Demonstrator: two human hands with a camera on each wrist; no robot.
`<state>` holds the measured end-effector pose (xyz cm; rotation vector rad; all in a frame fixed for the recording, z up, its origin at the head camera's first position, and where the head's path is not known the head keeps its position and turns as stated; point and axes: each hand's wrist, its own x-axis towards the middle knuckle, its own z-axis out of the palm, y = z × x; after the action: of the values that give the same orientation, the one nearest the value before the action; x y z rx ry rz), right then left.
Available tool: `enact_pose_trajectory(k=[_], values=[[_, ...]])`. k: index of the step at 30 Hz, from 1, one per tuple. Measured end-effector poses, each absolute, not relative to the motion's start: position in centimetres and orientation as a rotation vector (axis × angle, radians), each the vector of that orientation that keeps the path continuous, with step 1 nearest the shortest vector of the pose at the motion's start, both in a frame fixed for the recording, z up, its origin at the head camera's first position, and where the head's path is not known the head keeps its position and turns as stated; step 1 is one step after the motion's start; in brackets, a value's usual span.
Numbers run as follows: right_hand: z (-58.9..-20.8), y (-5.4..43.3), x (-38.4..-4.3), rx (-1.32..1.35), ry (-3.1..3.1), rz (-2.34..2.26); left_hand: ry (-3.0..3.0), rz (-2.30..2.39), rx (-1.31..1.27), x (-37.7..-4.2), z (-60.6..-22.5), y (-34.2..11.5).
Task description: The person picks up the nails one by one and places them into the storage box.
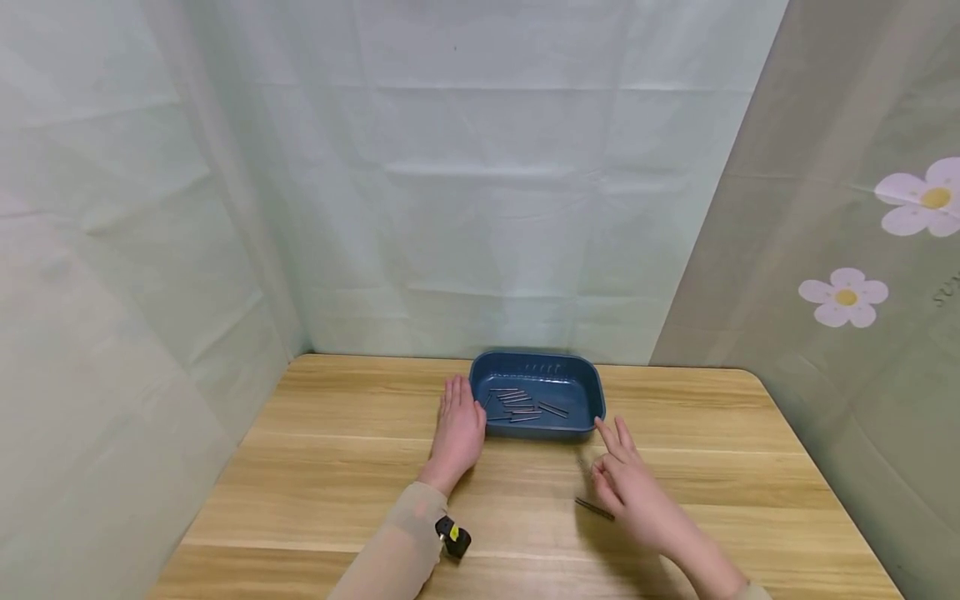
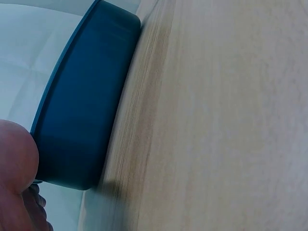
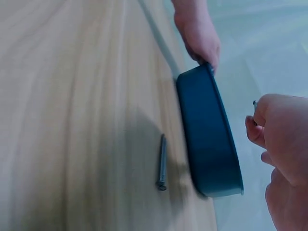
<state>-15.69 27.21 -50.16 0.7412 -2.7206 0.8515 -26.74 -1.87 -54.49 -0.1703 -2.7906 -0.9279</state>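
A dark blue rectangular tray (image 1: 543,433) stands at the back of the table with several long, thin metal screws (image 1: 517,398) scattered inside. My left hand (image 1: 457,429) rests along its left side, fingers stretched forward and thumb at the rim near the front corner. In the right wrist view, my right hand (image 3: 288,139) pinches a small metal screw (image 3: 255,107) between thumb and index finger, mostly hidden by the fingers. That hand hovers just off the tray's front right corner, its other fingers spread. Below it on the table lies a long dark screw (image 3: 162,163).
The wooden table (image 1: 330,467) ends at a pale cloth (image 1: 480,208) hung close behind the tray. More cloth walls enclose the left and right sides, the right one with printed flowers (image 1: 845,297). A small black device (image 1: 453,537) is strapped at the left wrist.
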Motion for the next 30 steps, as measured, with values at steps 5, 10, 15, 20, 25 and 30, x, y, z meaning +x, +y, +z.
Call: enact_pose_trajectory(k=[5, 10, 15, 20, 25, 30], values=[[-49.5, 27.2, -16.8, 0.64, -2.738, 0.953, -2.795, -0.925, -0.172, -26.6, -54.3, -1.9], [-49.0, 27.1, -18.9, 0.564, -2.743, 0.926, -2.797, -0.92, -0.17, -26.6, -54.4, -2.0], [-48.9, 26.8, -21.6, 0.546, -2.763, 0.835, -2.789, -0.901, -0.179, -26.7, -54.5, -2.2], [-49.2, 26.3, -24.0, 0.539, -2.804, 0.732, -2.788, -0.905, -0.183, -26.5, -54.4, -2.3], [-49.2, 25.4, -25.8, 0.52, -2.855, 0.595, -2.789, -0.891, -0.181, -26.5, -54.5, -2.3], [-49.0, 24.8, -27.2, 0.484, -2.924, 0.499, -2.786, -0.89, -0.187, -26.4, -54.5, -2.4]])
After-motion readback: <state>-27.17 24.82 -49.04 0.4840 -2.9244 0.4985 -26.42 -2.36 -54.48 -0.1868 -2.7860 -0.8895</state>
